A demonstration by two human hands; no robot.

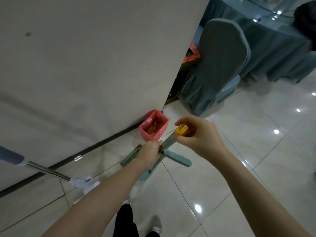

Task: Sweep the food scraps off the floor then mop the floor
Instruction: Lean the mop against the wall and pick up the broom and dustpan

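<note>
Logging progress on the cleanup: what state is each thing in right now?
Left hand: grips the broom handle.
Right hand: grips the handle's yellow end.
Broom: held, off-vertical.
Pink-lined bin: open, scraps inside.
Mop: leaning by the wall, unheld.

Both hands meet over the pale tiled floor [222,168]. The right hand [203,134] curls around the top of a light green handle [168,142] just below its yellow end cap [182,130]. The left hand [150,153] grips lower down, where a second green handle [177,158] branches off to the side. Beneath the left wrist a green dustpan [130,155] sits on the tiles. Just beyond the hands, a small bin with a pink liner [153,125] stands against the white wall [85,65], scraps inside. At far left a mop [47,171] leans along the wall, its white head on the floor. Past the wall's corner stands a chair in a grey-blue cover [220,62], beside a draped table [273,53].
</note>
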